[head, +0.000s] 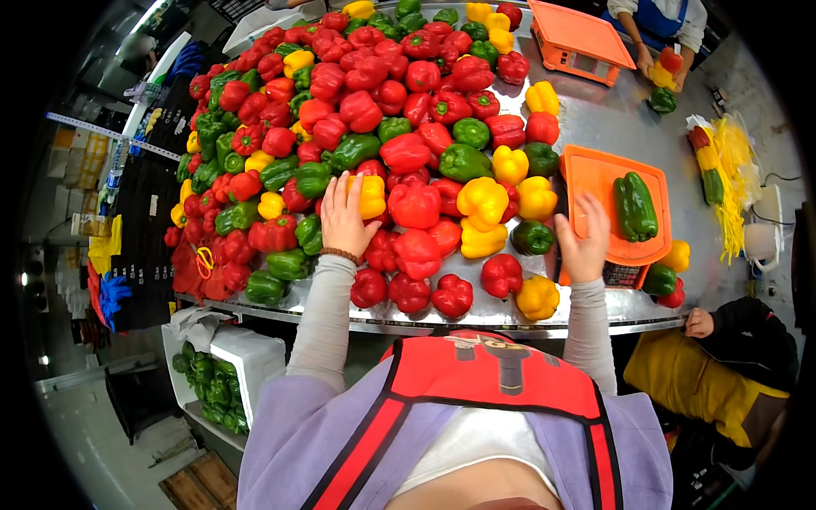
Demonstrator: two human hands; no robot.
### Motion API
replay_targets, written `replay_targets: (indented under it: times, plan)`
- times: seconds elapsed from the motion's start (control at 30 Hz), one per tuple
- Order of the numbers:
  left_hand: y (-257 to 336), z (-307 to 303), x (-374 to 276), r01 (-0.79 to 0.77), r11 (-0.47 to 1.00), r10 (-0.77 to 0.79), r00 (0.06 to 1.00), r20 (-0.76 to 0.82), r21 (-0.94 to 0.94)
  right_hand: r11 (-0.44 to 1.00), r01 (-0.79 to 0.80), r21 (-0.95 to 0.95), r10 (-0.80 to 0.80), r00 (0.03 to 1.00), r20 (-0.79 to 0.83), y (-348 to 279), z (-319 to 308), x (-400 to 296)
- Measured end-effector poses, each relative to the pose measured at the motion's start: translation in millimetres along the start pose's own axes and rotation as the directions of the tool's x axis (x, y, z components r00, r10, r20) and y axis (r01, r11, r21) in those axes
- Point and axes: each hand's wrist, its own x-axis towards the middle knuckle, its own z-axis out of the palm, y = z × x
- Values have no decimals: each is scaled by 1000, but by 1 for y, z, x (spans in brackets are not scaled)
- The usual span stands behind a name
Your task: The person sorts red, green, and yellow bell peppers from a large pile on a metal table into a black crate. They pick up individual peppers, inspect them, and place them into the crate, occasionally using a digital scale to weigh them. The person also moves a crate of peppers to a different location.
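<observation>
My left hand (pixel 343 223) lies on the pile of bell peppers, its fingers over the left side of a yellow bell pepper (pixel 371 197) and its thumb below it. Whether it grips that pepper cannot be told. My right hand (pixel 588 241), slightly blurred, is empty with fingers apart, over the left edge of an orange weighing scale (pixel 579 167). A single long green bell pepper (pixel 635 207) rests on the scale's tray, right of that hand. Between my hands lie red bell peppers (pixel 415 206), yellow ones (pixel 482 203) and a dark green one (pixel 532 238).
Another orange scale (pixel 583 38) stands at the back of the metal table (pixel 612 124). Across it, a person's hands (pixel 680 80) hold peppers. Yellow netting (pixel 732 172) lies at right; red netting (pixel 197 268) at left. A foam box (pixel 245 347) holds green peppers. Someone's hand (pixel 700 323) is at right.
</observation>
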Motion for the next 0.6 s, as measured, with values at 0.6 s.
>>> replay_targets:
  times: [0.6]
  plan:
    - [112, -61, -4, -485, 768, 351, 865, -360, -418, 152, -659, 737, 107, 752, 650, -74, -1, -43]
